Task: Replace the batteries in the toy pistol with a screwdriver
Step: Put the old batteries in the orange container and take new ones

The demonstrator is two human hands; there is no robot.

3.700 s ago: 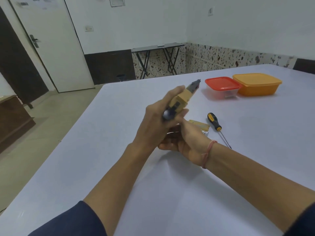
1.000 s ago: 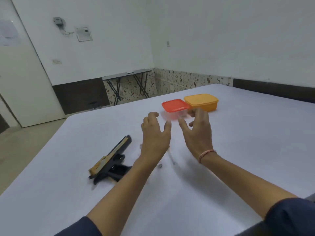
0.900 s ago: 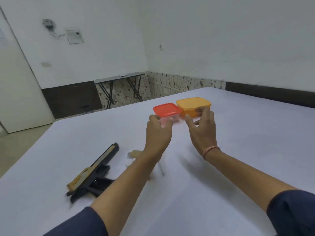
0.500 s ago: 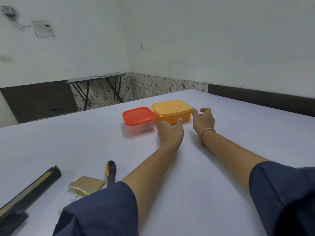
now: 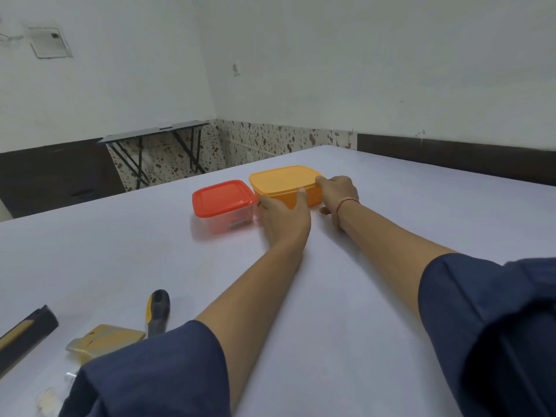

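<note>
Both hands had reached to the far side of the bench (image 5: 376,296) and closed on the orange box (image 5: 282,183). The left grip (image 5: 284,219) held its near left corner, thumb up against the front wall and fingers gone round the side; the right grip (image 5: 338,194) curled over the lid's rim at the right end. The box's long axis ran across the person, so the two grips bracketed it end to end, and I judged that prising off the lid, presumably to get at fresh batteries, came next. The red-lidded box (image 5: 224,200) stood just beside it on the left, too close to tell whether they touched.

The toy pistol (image 5: 24,335) lay well apart from both grips, back at the near left edge, only its muzzle end in view, its long axis pointing away and to the right; the left arm was the nearer to it. The tan battery cover (image 5: 105,340) lay just beside it, with the screwdriver (image 5: 158,311) beyond, its shaft hidden under the left sleeve (image 5: 144,374).

Counted: two boxes, one pistol, one cover, one screwdriver; a small silvery bit (image 5: 70,376) too blurred to name; no battery plainly seen.
</note>
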